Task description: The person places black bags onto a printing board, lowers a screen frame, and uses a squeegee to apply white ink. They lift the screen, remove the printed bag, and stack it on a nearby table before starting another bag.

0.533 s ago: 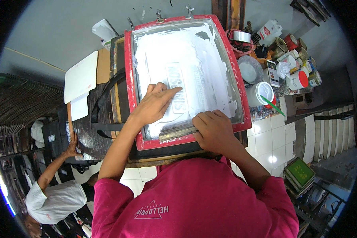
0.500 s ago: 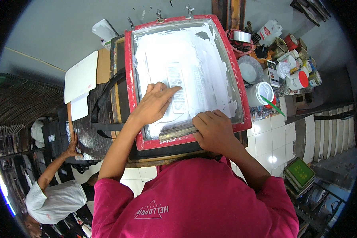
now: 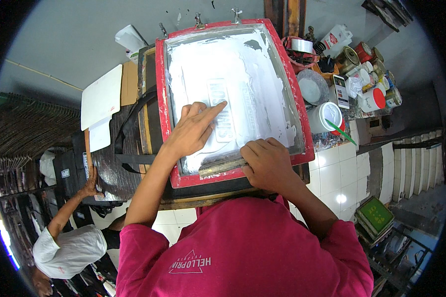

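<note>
A red-rimmed screen-printing frame [image 3: 301, 113] lies before me, its mesh smeared with white ink [image 3: 218, 54]. Raised-looking block lettering in a rounded panel [image 3: 224, 129] shows through the middle of the mesh. My left hand [image 3: 191, 129] rests over that panel, holding nothing; its index finger is stretched out with the tip on the lettering, the other fingers partly bent. Near the frame's front edge, my right hand [image 3: 266, 161] grips the right end of a squeegee [image 3: 220, 167], which lies across the inked mesh. The squeegee's right end is hidden under my fingers.
Small clamps [image 3: 199, 21] stand at the frame's far edge. To the right, a white tub [image 3: 322, 118] with a green stick, a phone [image 3: 341, 91] and several cans crowd a bench. White boards [image 3: 101, 96] lie left; a co-worker in a white shirt [image 3: 72, 252] reaches to the dark table.
My left index fingertip has slid slightly away from me along the lettering. My right hand and the squeegee stay in place.
</note>
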Action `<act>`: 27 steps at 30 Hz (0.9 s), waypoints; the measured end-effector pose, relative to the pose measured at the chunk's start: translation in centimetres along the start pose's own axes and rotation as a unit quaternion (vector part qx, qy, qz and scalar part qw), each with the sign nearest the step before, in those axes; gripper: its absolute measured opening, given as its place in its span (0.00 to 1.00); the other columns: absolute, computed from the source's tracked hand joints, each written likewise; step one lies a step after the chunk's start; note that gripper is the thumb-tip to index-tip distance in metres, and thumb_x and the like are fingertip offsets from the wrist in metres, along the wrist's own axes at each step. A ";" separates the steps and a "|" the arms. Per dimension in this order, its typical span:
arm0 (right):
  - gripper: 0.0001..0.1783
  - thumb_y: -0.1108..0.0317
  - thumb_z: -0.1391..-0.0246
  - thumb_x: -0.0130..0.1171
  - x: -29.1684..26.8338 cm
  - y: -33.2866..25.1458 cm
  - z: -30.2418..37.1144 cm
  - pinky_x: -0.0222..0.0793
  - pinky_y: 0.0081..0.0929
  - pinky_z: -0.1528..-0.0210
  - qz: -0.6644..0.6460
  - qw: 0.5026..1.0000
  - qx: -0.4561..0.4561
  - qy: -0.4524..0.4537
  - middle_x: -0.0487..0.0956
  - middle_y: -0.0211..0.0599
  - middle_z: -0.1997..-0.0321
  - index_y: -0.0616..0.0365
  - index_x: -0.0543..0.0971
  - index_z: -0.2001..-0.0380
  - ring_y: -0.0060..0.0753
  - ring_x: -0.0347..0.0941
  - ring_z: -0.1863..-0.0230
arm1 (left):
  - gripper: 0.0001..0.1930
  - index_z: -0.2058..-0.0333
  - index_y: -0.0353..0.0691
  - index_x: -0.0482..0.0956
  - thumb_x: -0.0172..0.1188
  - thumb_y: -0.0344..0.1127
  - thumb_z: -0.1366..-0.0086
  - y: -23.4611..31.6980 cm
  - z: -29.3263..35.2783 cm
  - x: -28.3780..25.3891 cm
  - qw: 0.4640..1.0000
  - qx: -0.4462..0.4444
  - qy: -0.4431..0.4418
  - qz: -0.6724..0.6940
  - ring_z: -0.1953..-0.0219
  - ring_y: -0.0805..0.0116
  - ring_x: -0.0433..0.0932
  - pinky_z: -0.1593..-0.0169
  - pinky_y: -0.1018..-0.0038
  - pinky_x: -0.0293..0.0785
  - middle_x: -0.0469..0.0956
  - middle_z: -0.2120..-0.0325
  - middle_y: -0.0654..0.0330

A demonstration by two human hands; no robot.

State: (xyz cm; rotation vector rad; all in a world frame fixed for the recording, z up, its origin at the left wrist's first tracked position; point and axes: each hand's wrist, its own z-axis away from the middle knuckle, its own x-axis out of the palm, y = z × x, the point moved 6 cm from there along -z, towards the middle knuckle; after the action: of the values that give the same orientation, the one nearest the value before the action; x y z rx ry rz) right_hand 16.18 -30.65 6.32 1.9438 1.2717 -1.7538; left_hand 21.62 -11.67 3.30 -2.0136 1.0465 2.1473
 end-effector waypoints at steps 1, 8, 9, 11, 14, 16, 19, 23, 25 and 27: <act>0.13 0.67 0.60 0.65 0.0 0.0 0.0 0.72 0.38 0.57 0.000 1.000 0.000 -0.001 0.77 0.35 0.68 0.56 0.76 0.69 0.38 0.78 0.64 | 0.29 0.34 0.41 0.71 0.56 0.28 0.35 0.0 0.0 0.0 1.000 0.002 0.009 0.000 0.51 0.55 0.68 0.45 0.63 0.58 0.78 0.56 0.49; 0.14 0.67 0.60 0.66 0.0 0.0 0.1 0.72 0.38 0.57 0.001 1.000 0.000 -0.003 0.78 0.36 0.67 0.56 0.76 0.68 0.39 0.78 0.63 | 0.29 0.32 0.42 0.69 0.55 0.29 0.32 0.9 -0.3 0.5 0.996 0.063 -0.005 0.058 0.51 0.54 0.70 0.44 0.62 0.58 0.79 0.57 0.51; 0.13 0.66 0.59 0.66 0.0 0.0 0.1 0.71 0.37 0.58 0.004 1.000 -0.006 0.007 0.77 0.34 0.68 0.55 0.76 0.69 0.38 0.77 0.64 | 0.29 0.32 0.42 0.69 0.55 0.29 0.32 0.7 -0.4 0.9 0.996 0.060 -0.027 0.053 0.51 0.54 0.70 0.43 0.62 0.58 0.79 0.56 0.51; 0.12 0.64 0.57 0.66 0.0 0.0 0.1 0.69 0.35 0.61 0.008 0.999 -0.018 0.027 0.75 0.32 0.71 0.53 0.75 0.70 0.36 0.75 0.67 | 0.29 0.32 0.43 0.68 0.55 0.29 0.32 0.6 -0.4 1.2 0.997 0.051 -0.050 0.042 0.51 0.54 0.70 0.43 0.61 0.58 0.80 0.54 0.51; 0.12 0.64 0.58 0.65 -0.1 -0.1 0.1 0.69 0.35 0.61 0.005 0.999 -0.017 0.035 0.75 0.32 0.71 0.52 0.74 0.70 0.36 0.75 0.67 | 0.29 0.31 0.43 0.68 0.54 0.28 0.32 0.8 -0.5 0.7 0.997 0.051 -0.040 0.045 0.52 0.54 0.70 0.44 0.61 0.58 0.80 0.56 0.51; 0.12 0.64 0.58 0.65 -0.1 -0.1 0.1 0.69 0.36 0.61 0.003 0.999 -0.018 0.034 0.75 0.32 0.71 0.52 0.74 0.70 0.36 0.75 0.67 | 0.29 0.31 0.43 0.68 0.53 0.27 0.32 1.1 -0.5 0.7 0.994 0.072 -0.015 0.075 0.54 0.55 0.71 0.45 0.63 0.57 0.80 0.62 0.48; 0.11 0.64 0.57 0.65 0.0 -0.1 0.2 0.69 0.35 0.61 0.004 0.999 -0.020 0.035 0.75 0.32 0.71 0.52 0.74 0.70 0.36 0.75 0.67 | 0.29 0.31 0.44 0.68 0.53 0.28 0.31 1.6 -0.3 0.6 0.994 0.100 0.028 0.030 0.54 0.56 0.71 0.46 0.63 0.58 0.80 0.63 0.48; 0.11 0.65 0.57 0.64 0.0 -0.1 0.2 0.69 0.35 0.61 0.012 0.999 -0.020 0.031 0.75 0.32 0.71 0.52 0.75 0.70 0.36 0.75 0.67 | 0.32 0.30 0.44 0.67 0.55 0.27 0.34 0.9 -0.4 1.3 0.997 0.041 -0.065 0.027 0.51 0.54 0.70 0.43 0.61 0.58 0.81 0.53 0.51; 0.11 0.64 0.57 0.65 0.1 -0.1 0.2 0.69 0.35 0.61 0.008 0.999 -0.019 0.030 0.75 0.32 0.71 0.52 0.75 0.70 0.36 0.75 0.67 | 0.31 0.32 0.43 0.68 0.55 0.27 0.34 1.5 -0.4 1.0 0.997 0.066 -0.001 0.041 0.51 0.54 0.70 0.43 0.61 0.57 0.81 0.56 0.51; 0.12 0.65 0.58 0.65 0.1 0.1 0.2 0.70 0.36 0.60 0.004 1.000 -0.012 0.021 0.76 0.33 0.69 0.54 0.76 0.69 0.37 0.76 0.66 | 0.31 0.32 0.43 0.68 0.55 0.27 0.34 1.3 -0.5 1.0 0.997 0.039 -0.053 0.039 0.50 0.54 0.70 0.42 0.61 0.57 0.81 0.57 0.51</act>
State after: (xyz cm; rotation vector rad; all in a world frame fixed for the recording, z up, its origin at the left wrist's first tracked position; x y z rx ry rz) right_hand 16.05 -30.78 6.14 1.9787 1.2916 -1.6941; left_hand 21.34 -13.32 3.00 -1.8339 1.1925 2.1859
